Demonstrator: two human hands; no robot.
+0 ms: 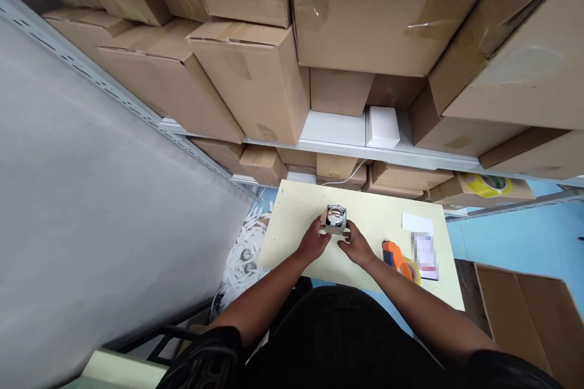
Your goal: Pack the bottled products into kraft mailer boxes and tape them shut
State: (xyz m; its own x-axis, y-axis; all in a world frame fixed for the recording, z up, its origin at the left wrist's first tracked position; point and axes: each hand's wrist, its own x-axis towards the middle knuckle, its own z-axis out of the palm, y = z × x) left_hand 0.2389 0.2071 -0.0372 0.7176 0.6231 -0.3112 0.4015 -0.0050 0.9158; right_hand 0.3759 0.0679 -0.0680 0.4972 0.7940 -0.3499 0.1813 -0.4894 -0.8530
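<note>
Over the middle of the pale yellow table [292, 219] is a small open box [335, 230], with a shiny silver round object [336, 215] showing in its top. My left hand [314, 239] grips the box's left side, fingers bent around the edge beside a raised flap. On the opposite side, my right hand [357, 245] has its fingers curled against the lower right corner. An orange tape dispenser [395, 257] with a yellow roll lies on the table to the right of my right hand. What the round object is exactly, I cannot tell.
Shelves [337, 127] packed with cardboard boxes [250, 73] rise behind the table. A white box [382, 126] and a yellow tape roll [488, 185] rest there. White strips [246, 243] cover the floor at left. An open carton [524, 316] stands right; a phone-like item [425, 255] lies near papers.
</note>
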